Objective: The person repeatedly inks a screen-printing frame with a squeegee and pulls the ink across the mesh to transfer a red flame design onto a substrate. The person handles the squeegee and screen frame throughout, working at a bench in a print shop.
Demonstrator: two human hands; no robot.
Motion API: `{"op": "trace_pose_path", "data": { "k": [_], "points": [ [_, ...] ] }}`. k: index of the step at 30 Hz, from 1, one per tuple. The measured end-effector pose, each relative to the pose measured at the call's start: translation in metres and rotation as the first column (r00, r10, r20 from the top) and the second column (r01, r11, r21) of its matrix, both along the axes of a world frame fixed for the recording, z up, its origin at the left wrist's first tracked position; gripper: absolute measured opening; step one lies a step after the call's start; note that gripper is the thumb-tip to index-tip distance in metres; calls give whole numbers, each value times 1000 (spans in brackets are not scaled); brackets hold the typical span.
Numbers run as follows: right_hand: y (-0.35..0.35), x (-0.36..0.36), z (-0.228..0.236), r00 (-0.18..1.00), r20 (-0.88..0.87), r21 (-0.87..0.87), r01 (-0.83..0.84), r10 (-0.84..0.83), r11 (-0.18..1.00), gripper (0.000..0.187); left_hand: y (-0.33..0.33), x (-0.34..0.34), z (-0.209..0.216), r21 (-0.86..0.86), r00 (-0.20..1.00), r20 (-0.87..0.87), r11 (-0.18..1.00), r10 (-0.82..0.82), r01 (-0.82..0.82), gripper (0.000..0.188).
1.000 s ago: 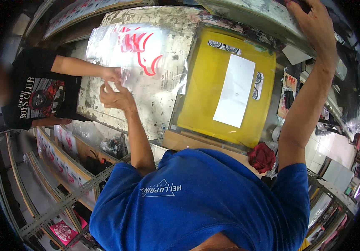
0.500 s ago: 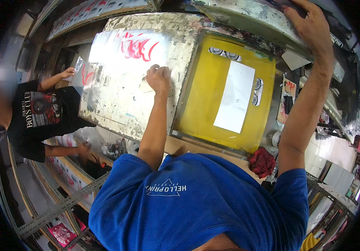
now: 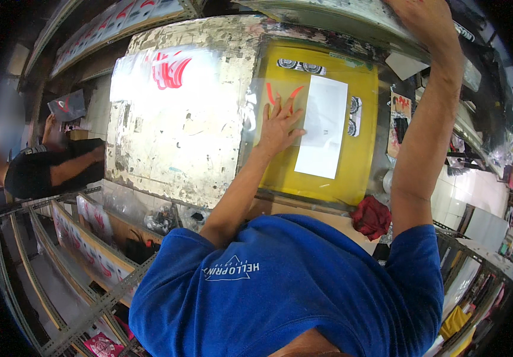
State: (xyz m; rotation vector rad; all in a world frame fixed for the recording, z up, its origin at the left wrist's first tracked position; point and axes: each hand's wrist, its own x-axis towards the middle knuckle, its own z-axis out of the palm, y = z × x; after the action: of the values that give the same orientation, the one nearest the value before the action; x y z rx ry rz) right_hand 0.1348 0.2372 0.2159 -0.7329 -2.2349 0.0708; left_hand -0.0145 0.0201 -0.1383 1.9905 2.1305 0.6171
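My left hand (image 3: 280, 128) is open, fingers spread over a clear plastic sheet (image 3: 269, 94) with red curved marks. This sheet lies over the left part of a yellow board (image 3: 322, 182). Just right of my fingers, a white paper strip (image 3: 322, 146) rests on the board. Small pieces with round grey prints (image 3: 301, 65) sit along the board's top and right side. My right hand (image 3: 421, 21) is at the top edge of the view, closed on a long pale, paint-stained frame (image 3: 351, 13); its fingertips are partly cut off.
Left of the board, a stack of red-printed sheets (image 3: 149, 83) lies on a paint-flecked table (image 3: 194, 140). A co-worker in black (image 3: 60, 169) holds up another printed sheet (image 3: 69, 107) at far left. A dark red cloth (image 3: 370, 218) lies near the board's lower right corner. Metal racks (image 3: 83, 244) stand lower left.
My left hand has moved right from the stack's side onto the yellow board, where the red-marked clear sheet now lies. The co-worker has shifted left and raised a sheet.
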Motion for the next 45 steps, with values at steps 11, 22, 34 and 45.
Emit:
{"op": "trace_pose_path", "data": {
  "k": [11,22,34,45],
  "points": [
    [-5,2,8,999,53,-124,1,6,992,39,47,14,6,-8,998,4,998,-55,55,62],
    [-7,0,3,998,56,-100,28,-23,995,39,50,22,0,-7,999,6,999,-35,35,65],
    [-59,27,-42,1000,26,-80,0,2,997,42,17,17,119,421,483,858,776,-174,-469,118],
    [-142,53,-234,959,246,-399,-36,144,916,53,-109,0,13,199,642,748,865,169,-460,74]
  ]
}}
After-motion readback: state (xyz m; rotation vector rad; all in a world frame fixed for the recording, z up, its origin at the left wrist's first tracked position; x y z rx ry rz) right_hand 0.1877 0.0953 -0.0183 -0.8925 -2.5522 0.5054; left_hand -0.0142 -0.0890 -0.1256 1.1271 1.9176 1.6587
